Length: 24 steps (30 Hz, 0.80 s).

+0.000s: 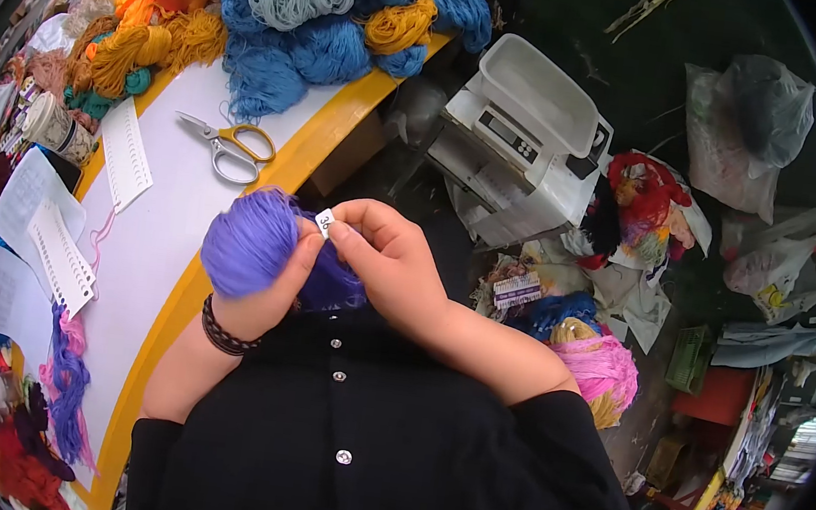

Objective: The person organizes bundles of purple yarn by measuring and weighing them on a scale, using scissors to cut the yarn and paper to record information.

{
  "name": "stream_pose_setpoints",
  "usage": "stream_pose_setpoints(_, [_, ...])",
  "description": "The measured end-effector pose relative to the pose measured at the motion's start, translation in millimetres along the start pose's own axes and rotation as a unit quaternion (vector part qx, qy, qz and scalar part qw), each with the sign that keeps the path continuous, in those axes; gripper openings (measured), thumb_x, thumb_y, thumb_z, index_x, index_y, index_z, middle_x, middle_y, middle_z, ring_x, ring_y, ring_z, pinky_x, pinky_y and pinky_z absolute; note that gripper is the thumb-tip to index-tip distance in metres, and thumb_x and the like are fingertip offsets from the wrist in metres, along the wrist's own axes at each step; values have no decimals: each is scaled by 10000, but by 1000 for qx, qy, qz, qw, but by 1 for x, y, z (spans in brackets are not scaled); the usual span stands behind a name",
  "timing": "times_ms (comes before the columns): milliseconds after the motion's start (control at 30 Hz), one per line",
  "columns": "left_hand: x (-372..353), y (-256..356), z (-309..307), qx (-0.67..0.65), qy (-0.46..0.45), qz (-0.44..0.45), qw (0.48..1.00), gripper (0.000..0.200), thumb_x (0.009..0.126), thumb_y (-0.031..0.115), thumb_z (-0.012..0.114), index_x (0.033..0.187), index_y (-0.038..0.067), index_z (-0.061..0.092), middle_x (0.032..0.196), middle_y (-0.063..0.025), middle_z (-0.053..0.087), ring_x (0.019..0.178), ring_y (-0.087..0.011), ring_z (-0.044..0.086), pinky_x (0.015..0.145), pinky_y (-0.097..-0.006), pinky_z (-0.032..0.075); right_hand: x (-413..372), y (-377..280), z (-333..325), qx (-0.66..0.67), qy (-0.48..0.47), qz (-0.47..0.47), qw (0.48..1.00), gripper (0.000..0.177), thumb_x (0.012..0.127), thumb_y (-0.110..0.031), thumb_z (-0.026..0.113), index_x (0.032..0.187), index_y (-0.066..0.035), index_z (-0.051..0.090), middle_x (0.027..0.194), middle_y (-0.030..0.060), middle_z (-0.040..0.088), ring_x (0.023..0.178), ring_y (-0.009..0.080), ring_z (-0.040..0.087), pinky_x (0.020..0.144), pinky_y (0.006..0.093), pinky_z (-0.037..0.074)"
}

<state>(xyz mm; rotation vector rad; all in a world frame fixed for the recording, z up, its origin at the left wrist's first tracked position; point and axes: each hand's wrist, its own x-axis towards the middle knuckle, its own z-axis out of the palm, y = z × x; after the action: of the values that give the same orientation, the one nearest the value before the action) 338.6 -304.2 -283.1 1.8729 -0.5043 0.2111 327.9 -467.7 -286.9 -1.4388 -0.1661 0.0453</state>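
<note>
In front of my chest, a purple yarn bundle (246,242) is gripped in my left hand (274,298), its strands bulging out to the left and also showing below the fingers. Its thumb reaches up to a small white tag (324,221) with dark printed characters. The thumb and forefinger of my right hand (399,266) pinch that tag at its right side. Whether the tag is joined to the yarn is hidden. Scissors (229,146) with one yellow and one grey handle lie on the white, yellow-edged table (174,188), up and left of my hands.
Blue yarn hanks (325,54) and orange yarn (134,53) are heaped at the table's far end. Punched cards (124,157) and papers lie to the left. A white scale (534,118) with a tray stands right of the table. Plastic bags (745,122) and pink yarn (596,369) sit farther right.
</note>
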Motion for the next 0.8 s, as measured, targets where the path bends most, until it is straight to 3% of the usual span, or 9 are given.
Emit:
stream_pose_setpoints(67, [-4,4,1,76,18,54,995,84,886,102,617,863,22,629,709,-26,580,670,-147,567,642,-291,442,1,-4,-2,-246,18,-113,962,104,873,-142,617,898,-41,615,797,93,617,723,215,616,650,301,486])
stream_pose_setpoints(133, [-6,6,2,-29,33,-93,995,77,882,93,618,844,27,625,688,-24,585,609,-119,545,588,-255,426,-3,-7,-6,-403,18,-207,891,93,829,-137,652,857,-60,610,761,92,591,705,280,595,612,344,483])
stream_pose_setpoints(267, [2,2,-10,-365,-64,-343,863,87,861,56,619,781,21,621,654,-1,572,546,-54,490,521,-196,384,-1,-2,-10,-365,24,-243,899,87,813,-122,663,835,-51,616,762,90,596,707,282,597,613,350,480])
stream_pose_setpoints(300, [2,3,-9,-364,-63,-342,864,87,861,56,619,781,21,621,654,-1,572,546,-54,490,521,-196,384,0,-2,-10,-364,23,-243,899,87,813,-122,663,835,-51,616,762,90,596,707,282,597,613,350,480])
stream_pose_setpoints(367, [0,5,-7,-185,-39,-238,953,78,856,60,630,785,29,623,668,5,571,584,-54,505,554,-203,402,-2,-1,-10,-129,-20,-35,991,96,818,-118,654,858,-33,633,793,100,620,732,292,605,648,344,485])
stream_pose_setpoints(400, [1,0,-1,-49,-8,-30,998,66,857,67,636,801,34,626,686,10,577,615,-59,520,585,-210,415,-1,-1,-12,-92,-36,39,994,105,824,-117,645,874,-25,645,815,105,637,764,296,612,685,345,486])
stream_pose_setpoints(600, [0,0,-3,-350,-70,-343,869,130,881,111,622,771,42,609,633,9,573,510,-37,463,483,-191,371,0,-5,-20,-360,-25,-231,903,109,828,-91,671,911,-26,642,801,93,637,729,198,608,671,288,470])
stream_pose_setpoints(667, [-2,-1,-4,-373,-67,-377,845,103,862,97,639,780,39,616,630,-1,577,510,-51,479,487,-187,367,-3,-5,-18,-346,-16,-234,908,81,823,-86,673,875,-36,635,803,65,634,724,161,599,669,268,461])
stream_pose_setpoints(800, [-8,-8,3,-152,-61,-177,971,71,852,103,648,822,40,637,681,-1,592,594,-74,533,560,-209,407,-4,-3,-22,-66,-48,75,994,101,822,-86,685,878,-32,620,819,8,617,749,73,561,666,230,446])
